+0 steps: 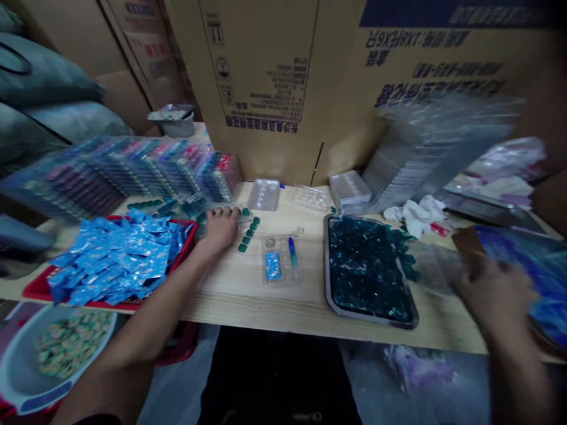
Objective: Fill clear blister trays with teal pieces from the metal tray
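Note:
My left hand (222, 228) reaches over small dark green pieces at the left of the table, its fingers bent; what lies under them is hidden. Beside it runs a short row of green pieces (248, 234). My right hand (494, 286) is smeared by motion at the right, near a clear plastic sheet or tray (438, 268); its hold cannot be made out. Between the hands lies a clear tray (287, 273) with a blue packet (273, 265) and a blue pen-like item (292, 252). A metal tray (328, 277) is full of dark green pieces (367, 265).
A red basket (194, 233) of blue packets (119, 254) stands at the left, with stacked filled packs (155, 168) behind. Clear tray stacks (411, 159) lean at the back right before a large carton (283, 77). A blue bag (518, 254) lies far right.

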`<state>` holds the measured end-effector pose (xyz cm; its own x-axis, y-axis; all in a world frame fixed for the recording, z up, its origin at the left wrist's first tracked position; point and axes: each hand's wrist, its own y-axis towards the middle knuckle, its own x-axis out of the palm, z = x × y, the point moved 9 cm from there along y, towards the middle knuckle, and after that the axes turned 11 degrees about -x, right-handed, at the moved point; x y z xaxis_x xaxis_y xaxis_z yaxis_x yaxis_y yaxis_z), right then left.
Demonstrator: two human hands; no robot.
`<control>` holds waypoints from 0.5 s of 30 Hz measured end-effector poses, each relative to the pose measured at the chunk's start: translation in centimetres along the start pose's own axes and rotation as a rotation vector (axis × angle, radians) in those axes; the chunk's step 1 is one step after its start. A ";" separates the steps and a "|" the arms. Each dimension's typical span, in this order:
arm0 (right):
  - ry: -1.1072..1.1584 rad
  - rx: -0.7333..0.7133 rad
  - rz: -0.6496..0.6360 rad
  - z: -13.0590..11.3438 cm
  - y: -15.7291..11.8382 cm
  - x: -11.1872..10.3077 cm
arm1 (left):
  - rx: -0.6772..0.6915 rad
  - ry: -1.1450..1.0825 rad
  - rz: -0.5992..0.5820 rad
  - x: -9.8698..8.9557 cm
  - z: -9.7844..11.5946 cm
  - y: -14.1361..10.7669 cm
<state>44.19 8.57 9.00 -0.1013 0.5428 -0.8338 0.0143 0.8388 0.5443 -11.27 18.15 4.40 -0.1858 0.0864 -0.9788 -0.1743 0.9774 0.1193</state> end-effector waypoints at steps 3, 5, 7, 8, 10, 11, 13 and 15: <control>0.045 -0.151 -0.025 -8.1 -0.2 2.0 | 0.022 -0.008 0.114 -1.6 -0.2 -0.3; 0.229 -0.282 -0.040 -14.6 -0.2 2.9 | 0.029 -0.033 0.154 -3.1 -0.7 -0.9; 0.384 -0.362 -0.054 -20.1 0.0 2.8 | 0.056 -0.057 0.180 -4.8 -0.9 -1.8; 0.445 -0.404 -0.049 -22.5 0.2 2.3 | 0.091 -0.062 0.192 -5.8 -0.6 -2.5; 0.526 -0.528 -0.050 -26.9 0.8 0.8 | 0.219 -0.068 0.206 -7.9 1.1 -4.3; 0.546 -0.604 -0.069 -29.0 1.1 0.1 | 0.303 -0.076 0.205 -8.9 2.2 -5.3; 0.569 -0.734 -0.149 -32.5 1.6 -0.7 | 0.474 -0.111 0.189 -10.8 4.7 -7.3; 0.624 -0.774 -0.257 -34.6 2.2 -0.4 | 0.603 -0.172 0.186 -12.4 6.7 -8.9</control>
<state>9.86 8.68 13.73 -0.5135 0.0461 -0.8568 -0.7039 0.5484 0.4514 -0.98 9.69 14.38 0.0055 0.2449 -0.9695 0.4285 0.8754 0.2235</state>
